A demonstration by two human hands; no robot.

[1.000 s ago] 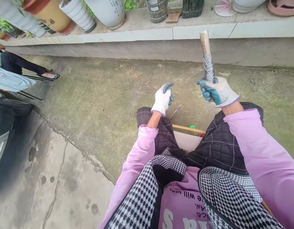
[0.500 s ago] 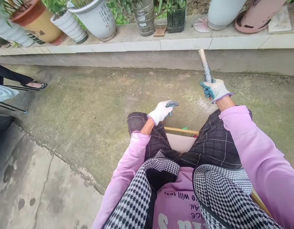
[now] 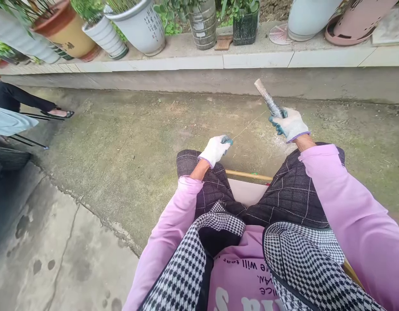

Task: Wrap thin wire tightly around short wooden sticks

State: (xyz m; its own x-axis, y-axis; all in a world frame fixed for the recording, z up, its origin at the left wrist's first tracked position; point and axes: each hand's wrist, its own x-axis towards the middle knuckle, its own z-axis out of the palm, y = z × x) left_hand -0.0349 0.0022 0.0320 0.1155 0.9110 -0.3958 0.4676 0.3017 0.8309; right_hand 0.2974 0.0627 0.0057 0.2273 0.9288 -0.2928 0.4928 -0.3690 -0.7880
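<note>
My right hand [image 3: 288, 124], in a white glove with blue-green coated fingers, is closed round the lower part of a stick wound with wire [image 3: 271, 102]. The bare pale end of the stick tilts up and to the left. A thin wire [image 3: 249, 124] runs from the wound stick down to my left hand [image 3: 216, 150]. That hand wears the same kind of glove and is closed, with the strand pinched at its fingertips above my left knee. The strand looks nearly straight between the hands.
Potted plants, among them a white pot [image 3: 137, 30] and a dark square pot [image 3: 245, 29], line a tiled ledge [image 3: 186, 64] ahead. At the left a person's leg [image 3: 30, 100] shows beside thin dark legs of a seat. A wooden bar [image 3: 247, 174] lies between my knees.
The wound stick has tipped further left and its top has come lower. My left hand has moved slightly left, its fingers now curled tighter. The whole view has shifted a little.
</note>
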